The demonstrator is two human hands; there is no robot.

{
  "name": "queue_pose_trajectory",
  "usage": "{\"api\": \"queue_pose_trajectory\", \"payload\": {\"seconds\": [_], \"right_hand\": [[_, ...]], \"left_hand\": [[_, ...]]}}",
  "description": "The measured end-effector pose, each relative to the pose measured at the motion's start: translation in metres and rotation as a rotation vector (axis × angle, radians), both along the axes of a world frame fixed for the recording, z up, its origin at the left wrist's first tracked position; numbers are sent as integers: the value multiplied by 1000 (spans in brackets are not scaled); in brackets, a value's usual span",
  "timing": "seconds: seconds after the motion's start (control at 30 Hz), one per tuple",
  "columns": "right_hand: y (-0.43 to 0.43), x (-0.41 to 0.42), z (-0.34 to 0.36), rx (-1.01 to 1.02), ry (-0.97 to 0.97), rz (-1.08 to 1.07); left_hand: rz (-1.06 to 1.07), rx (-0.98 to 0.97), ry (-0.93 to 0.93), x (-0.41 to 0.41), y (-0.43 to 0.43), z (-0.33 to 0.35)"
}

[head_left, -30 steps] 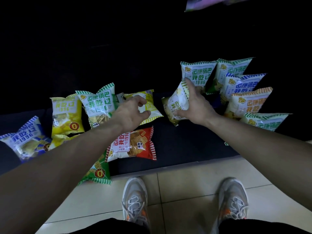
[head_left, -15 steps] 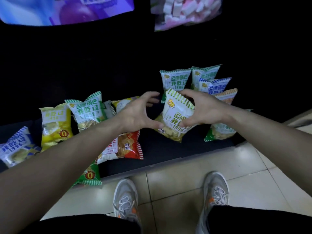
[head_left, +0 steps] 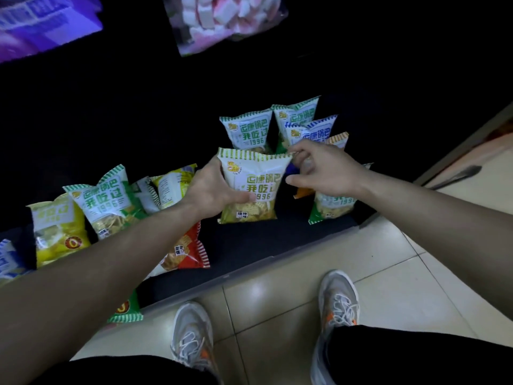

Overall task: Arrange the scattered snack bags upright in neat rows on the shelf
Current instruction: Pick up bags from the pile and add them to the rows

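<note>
A cut-off blue bag lay at the far left edge of the dark shelf. Next was a yellow bag, leaning back, with an orange "0" ring on the front and only "996" readable. Overlapping it was a tilted green bag printed "远康锅巴 我吃过 1996". Behind that a back-side-out bag showed yellow stripes and small print too fine to read. A red bag lay flat under the left forearm. An overhanging green bag, also with a "0" ring, stuck out past the shelf's front lip, mostly hidden by the arm.

At centre the left hand gripped the yellow-green bag by its left side, thumb across the front and fingers behind. The bag was upright at mid shelf, face to camera, reading "远康锅巴 我吃过 1996", just in front of a rear green bag with the same print – I could not tell whether its bottom touched the shelf. The right hand had its fingers curled at the bag's top right corner and its thumb against the right edge – a pinch.

Standing to the right were a far green bag, a blue-striped bag, an orange-striped bag mostly behind the right hand, and a front green bag showing "1996".

Up top were a purple package and a marshmallow bag, pink and white. Grey sneakers stood on the tile floor.
</note>
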State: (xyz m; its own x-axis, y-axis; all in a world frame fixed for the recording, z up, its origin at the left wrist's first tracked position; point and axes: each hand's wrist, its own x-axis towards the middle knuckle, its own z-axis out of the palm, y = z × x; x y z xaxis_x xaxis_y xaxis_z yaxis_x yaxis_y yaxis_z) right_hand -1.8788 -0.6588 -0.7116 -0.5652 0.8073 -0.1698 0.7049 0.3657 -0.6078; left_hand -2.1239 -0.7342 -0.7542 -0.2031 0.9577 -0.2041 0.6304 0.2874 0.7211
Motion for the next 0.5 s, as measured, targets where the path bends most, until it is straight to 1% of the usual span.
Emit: {"api": "queue_pose_trajectory", "payload": {"seconds": [0.1, 0.2, 0.33, 0.5], "right_hand": [[-1, 16, -19, -17, -85, -19], [-7, 20, -40, -6, -202, 27], [-18, 12, -63, 3, -317, 129], [-24, 2, -78, 3, -341, 213]], "left_hand": [[164, 28, 14, 8, 22, -18], [247, 47, 39, 26, 58, -27], [316, -11, 50, 45, 96, -50], [324, -42, 115, 47, 114, -77]]}}
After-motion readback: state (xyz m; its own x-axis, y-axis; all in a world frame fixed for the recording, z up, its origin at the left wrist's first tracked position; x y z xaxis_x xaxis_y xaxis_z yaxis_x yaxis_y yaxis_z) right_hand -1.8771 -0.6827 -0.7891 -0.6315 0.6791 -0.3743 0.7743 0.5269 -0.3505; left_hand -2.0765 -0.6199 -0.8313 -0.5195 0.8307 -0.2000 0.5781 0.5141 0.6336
